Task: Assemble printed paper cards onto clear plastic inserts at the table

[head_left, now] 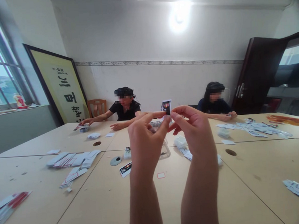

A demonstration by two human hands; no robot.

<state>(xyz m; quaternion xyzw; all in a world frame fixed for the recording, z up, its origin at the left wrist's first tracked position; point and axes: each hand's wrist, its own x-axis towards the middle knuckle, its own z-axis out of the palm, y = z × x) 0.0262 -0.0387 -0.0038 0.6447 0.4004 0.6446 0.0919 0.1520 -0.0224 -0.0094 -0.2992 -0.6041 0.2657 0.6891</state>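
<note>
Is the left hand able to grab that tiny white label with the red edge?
Probably yes: the white label lies uncovered nearby on the pale wooden table. But the left hand is pinching a small dark printed card, so its fingers would first need freeing.

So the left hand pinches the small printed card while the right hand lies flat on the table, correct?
Not quite: the head view shows the right hand raised, its fingertips at the printed card; the left hand does pinch it.
</note>
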